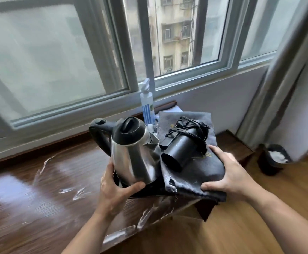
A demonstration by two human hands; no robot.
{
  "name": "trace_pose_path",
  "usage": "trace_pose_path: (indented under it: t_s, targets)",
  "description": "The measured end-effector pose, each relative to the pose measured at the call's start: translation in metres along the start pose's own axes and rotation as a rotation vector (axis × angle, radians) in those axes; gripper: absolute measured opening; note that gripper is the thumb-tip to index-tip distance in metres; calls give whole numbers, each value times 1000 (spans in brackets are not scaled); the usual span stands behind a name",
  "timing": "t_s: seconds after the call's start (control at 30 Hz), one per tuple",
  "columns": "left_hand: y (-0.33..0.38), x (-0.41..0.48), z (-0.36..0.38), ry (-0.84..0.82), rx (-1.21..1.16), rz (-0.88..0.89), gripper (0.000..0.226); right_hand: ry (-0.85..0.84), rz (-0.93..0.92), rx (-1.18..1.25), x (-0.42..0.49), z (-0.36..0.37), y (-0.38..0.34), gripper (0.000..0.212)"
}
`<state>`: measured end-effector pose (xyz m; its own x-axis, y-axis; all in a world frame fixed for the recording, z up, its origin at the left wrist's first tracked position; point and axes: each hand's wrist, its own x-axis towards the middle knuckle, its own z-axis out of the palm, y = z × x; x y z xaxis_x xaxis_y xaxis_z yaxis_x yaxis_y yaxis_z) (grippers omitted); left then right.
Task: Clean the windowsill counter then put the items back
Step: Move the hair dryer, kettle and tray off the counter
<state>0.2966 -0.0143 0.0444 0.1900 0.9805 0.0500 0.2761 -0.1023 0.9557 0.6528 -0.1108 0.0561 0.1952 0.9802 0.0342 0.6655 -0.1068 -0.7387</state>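
Head view: a person is holding one load of items at 12 o'clock from the frame's centre, over the right end of the counter.
Kettle (133, 153): steel, black lid and handle, leaning toward 10 o'clock on a black slab (149, 192); tray or kettle base, I cannot tell.
Hair dryer (182, 149): lying at 3 o'clock of the kettle, touching it, cord bundled on top, resting on a dark cloth (195, 180).
Spray bottle (147, 109): standing at 12 o'clock behind both.
Left hand (116, 187): gripping the kettle's bottom edge, thumb pressing on the rim, fingers curling underneath.
Right hand (230, 176): clasping the dark cloth's right side, thumb along its near edge.
Windowsill counter (39, 180): glossy wood under wrinkled film, running toward 9 o'clock below the window (57, 61).
Bin (272, 158): sitting on the floor at 3 o'clock.
Step in hand: moving the items as one load; lifting off or returning, I cannot tell.
Next move: probably levelling the kettle and keeping both hands even, since the dryer is looking ready to roll.
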Motion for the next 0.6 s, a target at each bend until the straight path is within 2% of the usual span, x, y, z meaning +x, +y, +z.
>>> trace_pose_path:
  t_s: [0.23,0.5,0.6]
  targets:
    - [37,33,100,-116,38,60,127,75,103,2,-7,-82,61,143]
    - [56,99,215,-147,1,73,108,171,151,4,20,-153,139,141]
    - [64,126,258,-141,-8,80,114,198,162,0,38,-179,169,141]
